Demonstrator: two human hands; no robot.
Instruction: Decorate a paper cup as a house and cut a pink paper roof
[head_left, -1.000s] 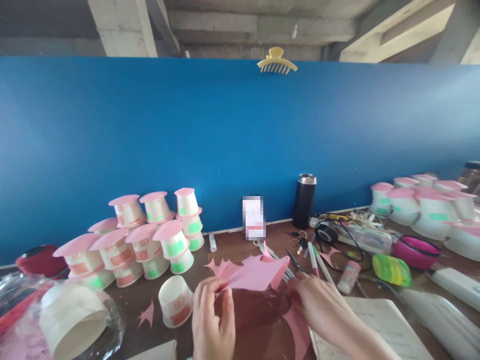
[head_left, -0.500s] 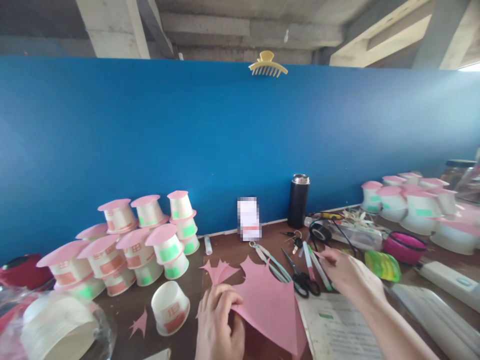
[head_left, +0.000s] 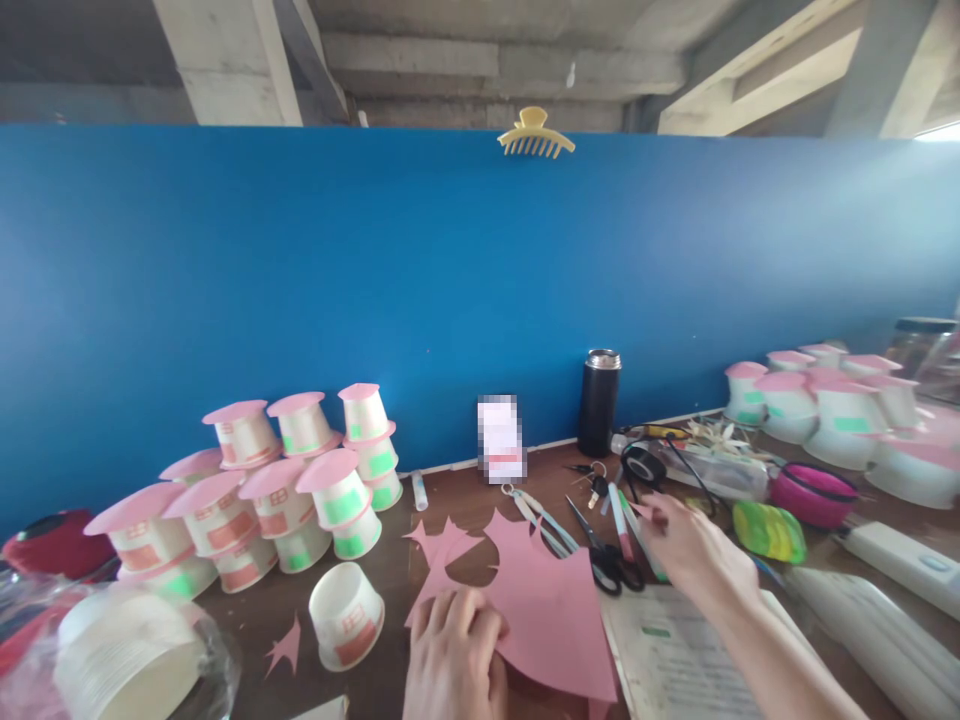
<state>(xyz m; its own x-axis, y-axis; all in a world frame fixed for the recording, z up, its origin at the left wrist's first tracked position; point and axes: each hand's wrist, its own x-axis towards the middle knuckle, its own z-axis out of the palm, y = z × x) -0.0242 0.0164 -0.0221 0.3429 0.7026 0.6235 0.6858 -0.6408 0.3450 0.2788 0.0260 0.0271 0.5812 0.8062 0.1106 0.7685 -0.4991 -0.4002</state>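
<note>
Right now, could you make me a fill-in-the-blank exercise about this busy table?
The left hand touches a large ____ sheet.
A small scrap touches the ____.
The scissor handles are ____.
A yellow ____ sits atop the blue partition.

Missing words: pink; right hand; black; hair clip.

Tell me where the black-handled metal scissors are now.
In the head view, the scissors lie right of centre on the brown tabletop, between the cut pink paper sheet and the right hand.

On my feed: left hand [head_left: 456, 650] bare, knuckles [head_left: 454, 602] rounded. Right hand [head_left: 697, 548] bare; behind it a narrow wrist [head_left: 744, 592], then forearm [head_left: 787, 655] bare too, out to frame edge.
</note>
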